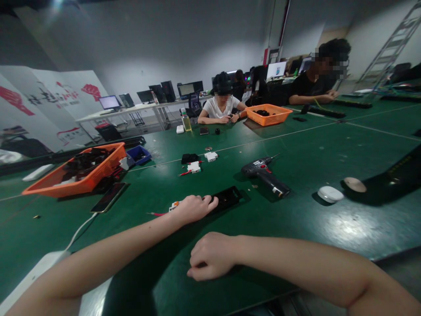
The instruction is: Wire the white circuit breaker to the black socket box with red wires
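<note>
My left hand (194,208) lies over a long black plastic part (226,198) flat on the green table, its fingers curled onto the near side. Beside that wrist, a white piece with an orange spot (173,205) and a red wire (159,214) stick out, partly hidden by the hand. Closer to the table's front edge, my right hand (212,256) is curled into a loose fist; anything inside it is hidden. A black cordless drill (266,175) lies to the right of the black part, its bit pointing away.
An orange basket of black parts (79,186), a blue bin (138,156) and a phone on a cable (110,197) are at left. White modules (194,166) lie mid-table. A round white case (330,194) sits at right. Two people work across the table near another orange basket (269,115).
</note>
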`<state>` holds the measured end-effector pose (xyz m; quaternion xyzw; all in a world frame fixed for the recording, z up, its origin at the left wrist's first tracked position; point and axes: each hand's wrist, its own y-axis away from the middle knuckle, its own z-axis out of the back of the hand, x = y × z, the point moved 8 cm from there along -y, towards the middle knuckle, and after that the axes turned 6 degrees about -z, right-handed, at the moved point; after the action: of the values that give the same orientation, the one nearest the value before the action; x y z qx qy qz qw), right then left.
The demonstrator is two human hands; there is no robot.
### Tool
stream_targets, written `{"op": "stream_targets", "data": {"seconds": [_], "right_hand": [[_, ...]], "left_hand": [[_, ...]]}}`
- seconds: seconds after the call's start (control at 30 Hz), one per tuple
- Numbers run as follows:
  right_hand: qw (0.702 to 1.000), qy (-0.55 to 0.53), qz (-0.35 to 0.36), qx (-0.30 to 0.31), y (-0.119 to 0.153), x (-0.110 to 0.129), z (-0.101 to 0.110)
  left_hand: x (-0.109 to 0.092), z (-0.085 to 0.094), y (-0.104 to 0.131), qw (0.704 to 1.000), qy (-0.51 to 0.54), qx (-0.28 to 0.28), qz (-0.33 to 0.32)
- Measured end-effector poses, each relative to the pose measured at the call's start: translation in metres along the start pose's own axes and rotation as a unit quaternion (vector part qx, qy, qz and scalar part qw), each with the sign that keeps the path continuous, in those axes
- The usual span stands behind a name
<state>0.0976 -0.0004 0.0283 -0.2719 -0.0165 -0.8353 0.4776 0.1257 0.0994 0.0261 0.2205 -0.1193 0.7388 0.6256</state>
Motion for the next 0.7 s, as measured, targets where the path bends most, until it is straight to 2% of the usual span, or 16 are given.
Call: {"op": "stream_targets", "data": {"seconds": [0.33,0.53,0.7], "right_hand": [[1.000,0.001,0.007,-0.007,0.000,0.002,0.003],[1.000,0.010,-0.004,0.000,0.000,0.000,-0.001],[1.000,0.001,-0.004,0.008,0.000,0.000,0.000]], "left_hand": [[0.000,0.003,-0.001,1.000,-0.019,-0.007,0.013],[0.005,-0.007,0.002,0.999,-0.016,0.038,0.034],[0.015,-0.013,0.012,0.996,-0.013,0.055,0.070]]}}
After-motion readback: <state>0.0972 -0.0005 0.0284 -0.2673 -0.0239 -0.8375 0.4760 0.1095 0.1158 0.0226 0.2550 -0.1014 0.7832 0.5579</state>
